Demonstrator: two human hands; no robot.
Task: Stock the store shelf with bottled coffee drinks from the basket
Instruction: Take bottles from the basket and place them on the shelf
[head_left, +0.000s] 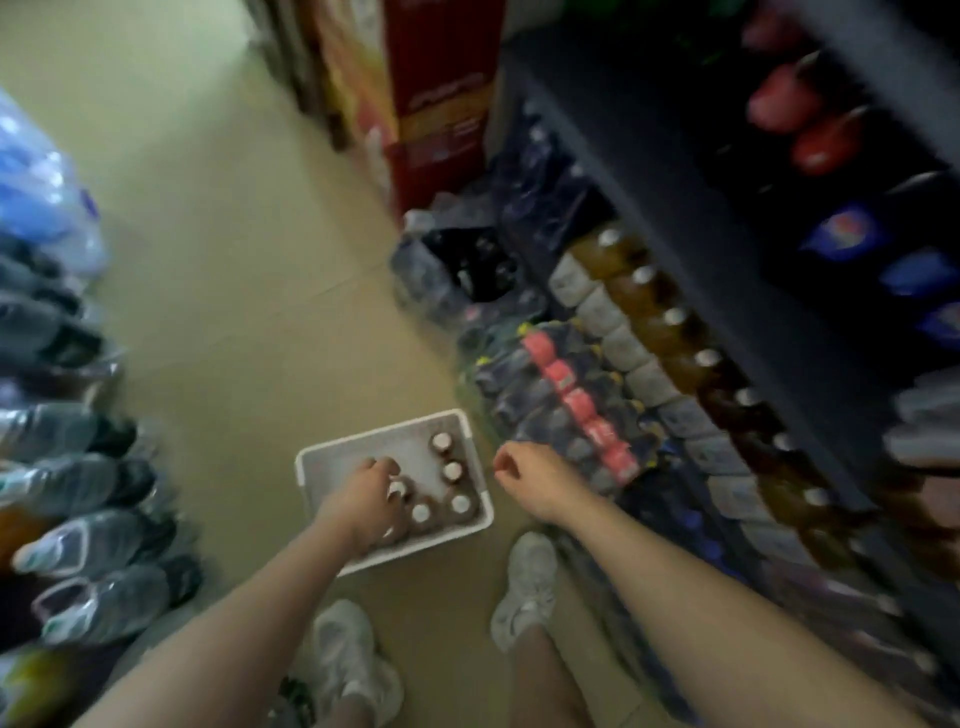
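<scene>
The white basket sits on the floor, near, holding brown coffee bottles. The left hand reaches one cap; its grip is unclear. The right hand hangs loosely curled, empty. Bottles likely rigid, weighty: take the neck.

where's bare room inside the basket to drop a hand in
The far-left part of the basket floor is bare, bordered by the far rim and left wall. The right side and near edge are crowded with bottles, and the left hand covers the near-left part. The right hand is outside, right of the basket.
</scene>
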